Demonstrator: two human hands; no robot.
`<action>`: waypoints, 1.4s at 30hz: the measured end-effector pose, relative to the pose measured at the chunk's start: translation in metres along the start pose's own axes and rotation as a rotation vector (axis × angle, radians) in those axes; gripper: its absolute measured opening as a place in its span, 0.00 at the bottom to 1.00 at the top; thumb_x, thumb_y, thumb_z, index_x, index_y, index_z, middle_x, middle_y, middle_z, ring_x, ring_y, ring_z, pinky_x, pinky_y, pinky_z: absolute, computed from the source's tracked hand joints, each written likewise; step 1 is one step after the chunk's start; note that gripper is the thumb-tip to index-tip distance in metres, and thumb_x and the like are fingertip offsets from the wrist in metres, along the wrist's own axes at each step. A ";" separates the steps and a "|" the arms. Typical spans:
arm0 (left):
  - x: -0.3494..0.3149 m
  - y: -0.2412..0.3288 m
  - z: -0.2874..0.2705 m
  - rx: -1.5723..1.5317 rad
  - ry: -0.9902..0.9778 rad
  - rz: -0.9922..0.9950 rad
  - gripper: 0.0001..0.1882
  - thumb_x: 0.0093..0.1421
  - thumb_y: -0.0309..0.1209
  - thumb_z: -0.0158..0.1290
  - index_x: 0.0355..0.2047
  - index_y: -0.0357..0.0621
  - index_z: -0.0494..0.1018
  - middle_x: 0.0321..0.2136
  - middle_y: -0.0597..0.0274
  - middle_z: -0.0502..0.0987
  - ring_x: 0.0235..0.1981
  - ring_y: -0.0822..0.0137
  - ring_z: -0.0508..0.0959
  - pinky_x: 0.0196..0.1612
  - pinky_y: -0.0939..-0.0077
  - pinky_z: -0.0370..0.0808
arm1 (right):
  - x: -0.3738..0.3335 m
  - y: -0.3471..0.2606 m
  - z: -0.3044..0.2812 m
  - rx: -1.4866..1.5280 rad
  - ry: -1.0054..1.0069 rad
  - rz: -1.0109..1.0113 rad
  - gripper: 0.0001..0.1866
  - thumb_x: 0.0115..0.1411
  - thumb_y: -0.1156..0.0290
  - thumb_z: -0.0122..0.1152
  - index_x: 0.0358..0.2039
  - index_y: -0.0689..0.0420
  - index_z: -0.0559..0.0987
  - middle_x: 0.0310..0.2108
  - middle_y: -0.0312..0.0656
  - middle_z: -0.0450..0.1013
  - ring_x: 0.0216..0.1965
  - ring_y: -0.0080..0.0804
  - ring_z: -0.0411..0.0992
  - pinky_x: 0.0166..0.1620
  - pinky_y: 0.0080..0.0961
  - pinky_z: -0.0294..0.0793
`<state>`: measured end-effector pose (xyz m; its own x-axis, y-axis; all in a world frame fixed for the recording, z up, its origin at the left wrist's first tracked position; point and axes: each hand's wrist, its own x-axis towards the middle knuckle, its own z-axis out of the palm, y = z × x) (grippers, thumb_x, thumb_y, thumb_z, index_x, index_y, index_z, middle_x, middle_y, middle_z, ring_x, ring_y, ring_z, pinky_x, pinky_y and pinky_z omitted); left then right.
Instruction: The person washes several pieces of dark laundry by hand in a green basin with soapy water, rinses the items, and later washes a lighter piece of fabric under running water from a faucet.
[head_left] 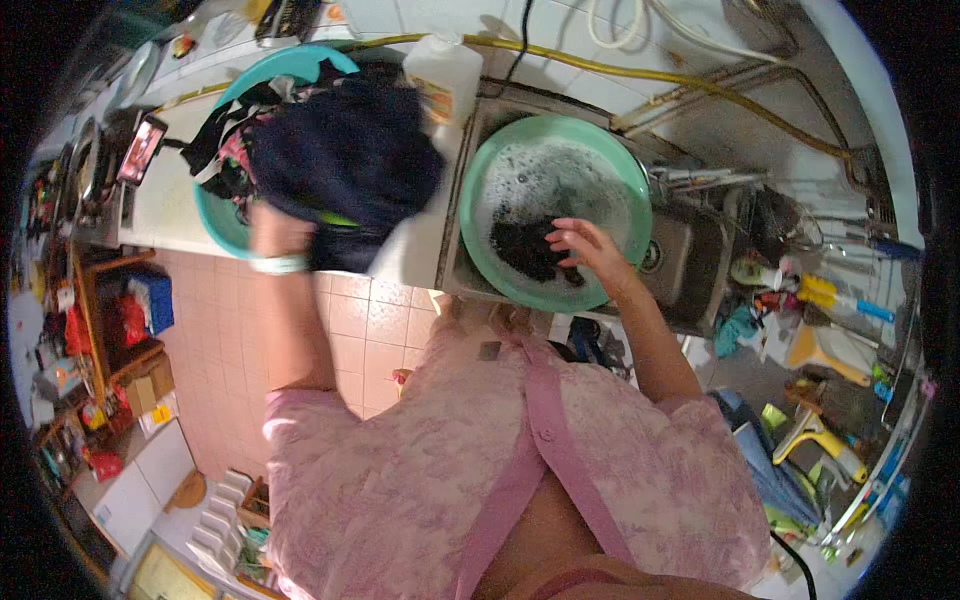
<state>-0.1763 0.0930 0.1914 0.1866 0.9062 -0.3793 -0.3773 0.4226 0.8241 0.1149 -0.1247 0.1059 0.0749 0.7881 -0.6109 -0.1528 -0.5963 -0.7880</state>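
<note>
Where left grip (281, 232) clutches, navy cloth (345, 150) beyond

Both forearms (300, 335) reach forward, left grip (281, 233) blurred, right grip (595, 255) with fingers (574, 227) bent and apart.

Two basins (221, 226) (634, 200), two hands (281, 230) (592, 250)

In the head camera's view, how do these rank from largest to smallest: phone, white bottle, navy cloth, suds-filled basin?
1. Suds-filled basin and navy cloth: too alike to rank; the cloth may be nearer the camera.
2. White bottle.
3. Phone.
</note>
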 end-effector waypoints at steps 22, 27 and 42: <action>-0.026 -0.048 0.001 1.072 -0.296 0.940 0.10 0.44 0.18 0.47 0.29 0.40 0.68 0.31 0.58 0.71 0.31 0.64 0.71 0.32 0.76 0.69 | 0.067 0.051 -0.009 -0.880 0.531 -0.343 0.08 0.46 0.70 0.54 0.24 0.62 0.74 0.26 0.47 0.68 0.30 0.43 0.66 0.35 0.30 0.66; -0.044 -0.172 0.030 0.891 -0.610 0.113 0.19 0.47 0.28 0.50 0.41 0.40 0.63 0.38 0.50 0.68 0.38 0.57 0.70 0.40 0.71 0.68 | 0.026 0.034 -0.014 -0.887 0.541 -0.460 0.08 0.45 0.71 0.55 0.23 0.63 0.73 0.24 0.45 0.68 0.29 0.41 0.66 0.33 0.30 0.66; -0.011 -0.220 0.037 1.330 -0.275 0.352 0.23 0.42 0.16 0.41 0.43 0.39 0.61 0.43 0.44 0.63 0.37 0.49 0.69 0.41 0.65 0.66 | -0.035 0.034 -0.075 -0.765 0.927 -0.368 0.08 0.44 0.69 0.58 0.24 0.59 0.73 0.26 0.42 0.69 0.28 0.37 0.69 0.31 0.24 0.68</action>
<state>-0.0621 -0.0102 0.0300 0.4913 0.8645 -0.1064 0.6606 -0.2902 0.6924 0.1807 -0.1839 0.0950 0.7024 0.7078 0.0750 0.6104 -0.5447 -0.5751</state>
